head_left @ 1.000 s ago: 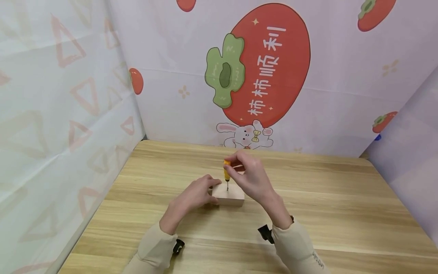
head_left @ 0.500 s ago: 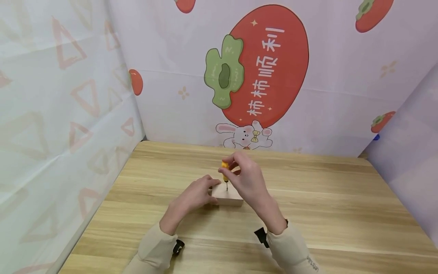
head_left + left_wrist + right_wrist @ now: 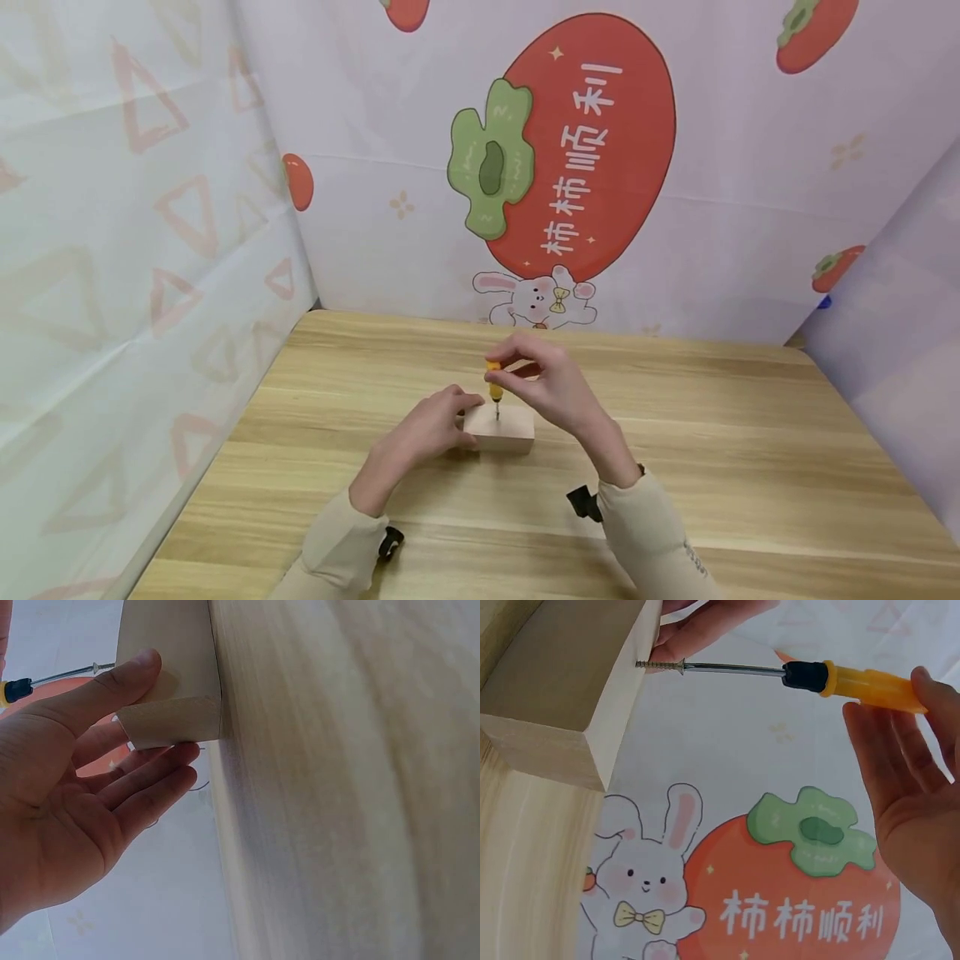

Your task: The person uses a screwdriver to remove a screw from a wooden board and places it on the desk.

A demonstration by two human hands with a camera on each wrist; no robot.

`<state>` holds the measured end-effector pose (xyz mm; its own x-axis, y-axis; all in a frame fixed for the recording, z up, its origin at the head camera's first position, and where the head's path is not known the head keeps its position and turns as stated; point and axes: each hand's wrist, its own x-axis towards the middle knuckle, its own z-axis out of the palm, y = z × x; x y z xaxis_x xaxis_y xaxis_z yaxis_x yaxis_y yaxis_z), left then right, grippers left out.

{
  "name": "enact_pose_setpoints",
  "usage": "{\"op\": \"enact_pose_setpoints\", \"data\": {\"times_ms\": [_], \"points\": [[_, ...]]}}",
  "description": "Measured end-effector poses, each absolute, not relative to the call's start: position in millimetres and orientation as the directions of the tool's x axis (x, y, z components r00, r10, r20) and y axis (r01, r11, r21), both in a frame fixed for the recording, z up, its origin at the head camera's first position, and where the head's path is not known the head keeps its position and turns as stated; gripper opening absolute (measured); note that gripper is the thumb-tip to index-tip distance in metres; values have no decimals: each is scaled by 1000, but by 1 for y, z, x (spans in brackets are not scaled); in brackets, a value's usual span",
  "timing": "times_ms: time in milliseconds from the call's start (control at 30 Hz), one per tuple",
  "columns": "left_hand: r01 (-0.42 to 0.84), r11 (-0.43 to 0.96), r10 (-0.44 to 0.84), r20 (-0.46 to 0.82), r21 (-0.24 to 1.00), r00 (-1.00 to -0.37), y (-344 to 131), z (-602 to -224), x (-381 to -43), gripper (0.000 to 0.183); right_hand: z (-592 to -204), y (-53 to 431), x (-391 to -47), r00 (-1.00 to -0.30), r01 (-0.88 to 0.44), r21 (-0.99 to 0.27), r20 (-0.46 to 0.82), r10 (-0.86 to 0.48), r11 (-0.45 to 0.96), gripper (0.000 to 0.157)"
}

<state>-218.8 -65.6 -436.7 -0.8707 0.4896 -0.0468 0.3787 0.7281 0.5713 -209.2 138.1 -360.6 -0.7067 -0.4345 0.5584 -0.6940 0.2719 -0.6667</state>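
A pale wooden block (image 3: 504, 427) lies flat on the table. My left hand (image 3: 427, 429) grips its left end, thumb on the near side and fingers at the far side. From the block's top stands a metal screw (image 3: 660, 666), its threaded shank partly exposed. The tip of a yellow screwdriver (image 3: 870, 686) with a black collar meets the screw head, nearly in line with it. High on the handle, my right hand (image 3: 551, 387) pinches the screwdriver between thumb and fingers. In the left wrist view the screwdriver's shaft (image 3: 64, 675) shows behind my left thumb.
The wood-grain table (image 3: 720, 467) spreads around the block. A patterned cloth backdrop (image 3: 360, 242) rises at its far edge, and another cloth (image 3: 150, 250) hangs along the left. Each forearm has a black wrist mount (image 3: 585, 503).
My right hand turns at the screwdriver handle, its wrist swinging left and then back right. The handle leans slightly farther left than at first. My left hand and the block stay almost still.
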Motion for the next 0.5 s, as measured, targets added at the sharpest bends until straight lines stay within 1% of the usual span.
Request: {"op": "enact_pose_setpoints", "data": {"times_ms": [167, 233, 367, 500], "points": [[402, 726, 501, -29, 557, -865, -65, -438, -219, 61, -360, 129, -201, -664, -744, -519, 644, -380, 421, 24], [407, 724, 503, -23, 557, -864, -65, -438, -219, 61, -360, 127, -198, -660, -740, -491, 663, -354, 459, 25], [400, 722, 503, -30, 564, -864, -66, -438, -219, 60, -359, 124, -195, -669, -730, -508, 667, -327, 457, 23], [385, 723, 493, -38, 574, -869, -66, -437, -220, 61, -356, 125, -196, -685, -724, -548, 642, -343, 419, 23]]}}
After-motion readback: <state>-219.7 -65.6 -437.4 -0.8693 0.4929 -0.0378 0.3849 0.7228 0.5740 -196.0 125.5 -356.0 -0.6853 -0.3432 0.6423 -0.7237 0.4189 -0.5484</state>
